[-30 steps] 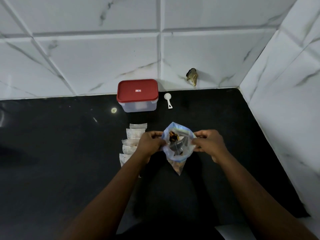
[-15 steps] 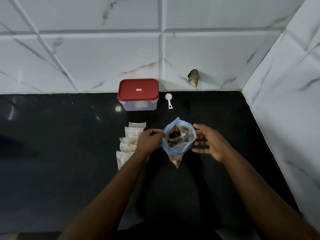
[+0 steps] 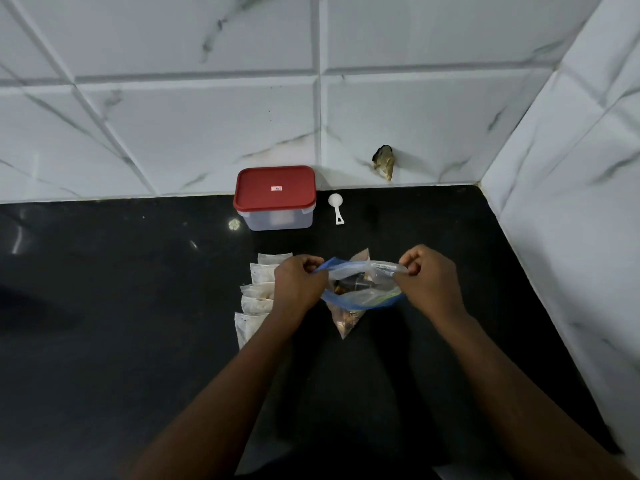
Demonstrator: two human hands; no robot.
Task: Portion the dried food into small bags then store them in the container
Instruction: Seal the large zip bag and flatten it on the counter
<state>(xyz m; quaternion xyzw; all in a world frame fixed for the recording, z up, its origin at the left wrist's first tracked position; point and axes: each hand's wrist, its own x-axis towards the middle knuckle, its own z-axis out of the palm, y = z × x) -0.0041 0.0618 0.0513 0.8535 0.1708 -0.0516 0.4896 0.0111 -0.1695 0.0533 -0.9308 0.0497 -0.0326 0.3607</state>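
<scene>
Head view: left hand [image 3: 299, 284] and right hand [image 3: 427, 278] apart, each pinching one side of blue-rimmed bag [image 3: 363, 294] at frame centre. Dark contents hard to make out. Small bags [image 3: 256, 292] partly hidden behind left hand. Red-lidded container [image 3: 275, 188] upper centre on black surface [image 3: 104, 306].

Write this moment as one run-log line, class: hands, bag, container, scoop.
food bag: mouth open | left hand: grips its rim | right hand: grips its rim | container: lid on | scoop: beside container
</scene>
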